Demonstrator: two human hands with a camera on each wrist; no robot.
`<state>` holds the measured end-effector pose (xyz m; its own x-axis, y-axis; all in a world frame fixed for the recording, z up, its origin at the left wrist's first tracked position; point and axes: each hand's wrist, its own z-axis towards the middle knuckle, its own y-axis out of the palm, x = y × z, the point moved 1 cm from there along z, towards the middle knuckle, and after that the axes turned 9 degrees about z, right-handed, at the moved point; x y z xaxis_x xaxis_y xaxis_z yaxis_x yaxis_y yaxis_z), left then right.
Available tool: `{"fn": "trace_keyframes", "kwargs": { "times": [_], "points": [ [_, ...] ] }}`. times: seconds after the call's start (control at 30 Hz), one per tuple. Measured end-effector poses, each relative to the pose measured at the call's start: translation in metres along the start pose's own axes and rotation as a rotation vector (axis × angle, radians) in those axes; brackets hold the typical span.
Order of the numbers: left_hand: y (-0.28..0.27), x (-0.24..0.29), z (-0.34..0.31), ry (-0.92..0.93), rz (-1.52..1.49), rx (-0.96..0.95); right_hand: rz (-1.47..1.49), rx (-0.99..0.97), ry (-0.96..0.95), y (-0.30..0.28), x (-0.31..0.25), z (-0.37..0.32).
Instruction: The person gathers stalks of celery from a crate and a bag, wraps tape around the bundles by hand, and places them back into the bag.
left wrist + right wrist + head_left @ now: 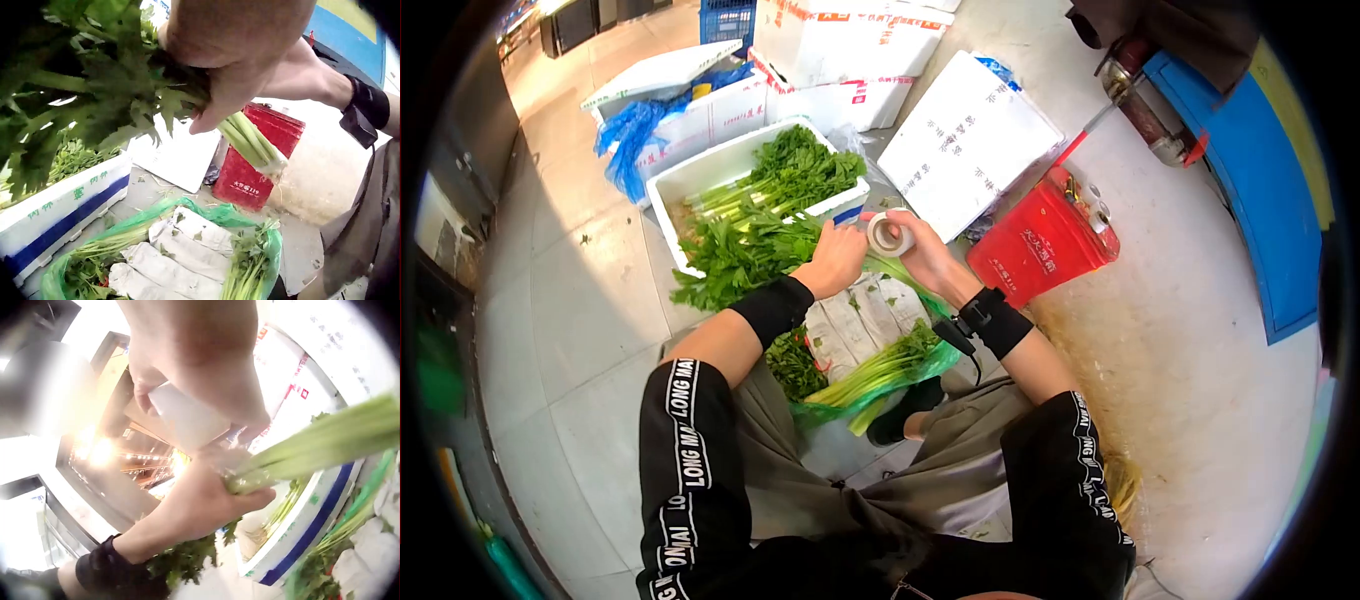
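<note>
We are gripping celery (pixel 248 140) in the left hand (pixel 837 258) and holding a tape roll (pixel 186 415) in the right hand (pixel 925 262) just beside its stalks, both hovering above a green bag (pixel 55 273) of white bundles (pixel 860 325), a white box (pixel 62 212) of greens (pixel 802 160) lying beyond, a red bin (pixel 1040 240) standing right.

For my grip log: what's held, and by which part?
Left hand: a celery bunch, by its stalks; right hand: a tape roll, by its outside.

Black sleeves (pixel 688 400) carry white-edged strips lettered LONG MAI. Black wristbands (pixel 774 308) circle both wrists, the right one bearing a small black camera (pixel 953 336) with a thin dark cable (pixel 977 370). The trousers (pixel 815 465) are grey-brown, the shoe (pixel 903 414) black.
</note>
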<state>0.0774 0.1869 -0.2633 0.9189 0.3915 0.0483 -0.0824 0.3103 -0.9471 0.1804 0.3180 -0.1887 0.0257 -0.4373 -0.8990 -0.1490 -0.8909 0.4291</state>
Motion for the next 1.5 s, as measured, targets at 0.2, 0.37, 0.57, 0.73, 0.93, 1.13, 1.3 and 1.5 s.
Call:
{"fn": "trace_keyframes", "kwargs": {
  "times": [0.2,0.37,0.57,0.73,0.93,1.13,1.3,1.5],
  "points": [
    [-0.009,-0.006,-0.012,0.143,-0.030,0.099,0.020,-0.055,0.022,0.001,-0.008,-0.003],
    [-0.035,-0.018,-0.015,0.199,-0.155,0.059,-0.340,-0.329,0.022,-0.006,-0.042,0.005],
    [-0.075,-0.038,-0.007,0.247,-0.370,0.128,-0.508,-0.410,0.219,-0.048,-0.024,0.011],
    [-0.058,-0.055,0.002,0.042,-0.564,-0.060,-0.142,-0.119,0.160,-0.035,0.067,0.005],
    [-0.051,-0.051,0.010,-0.361,-0.380,-0.019,-0.304,0.078,0.214,-0.003,0.054,-0.001],
    [-0.014,-0.055,0.007,-0.353,-0.235,0.090,-0.868,0.137,-0.374,0.024,0.044,-0.029],
    [-0.022,-0.016,-0.001,-0.192,-0.209,0.044,-0.274,0.069,-0.165,0.037,0.009,-0.014],
    [-0.010,0.000,-0.014,0.070,-0.026,-0.061,0.034,-0.021,0.015,0.018,-0.002,-0.006]
  ]
}}
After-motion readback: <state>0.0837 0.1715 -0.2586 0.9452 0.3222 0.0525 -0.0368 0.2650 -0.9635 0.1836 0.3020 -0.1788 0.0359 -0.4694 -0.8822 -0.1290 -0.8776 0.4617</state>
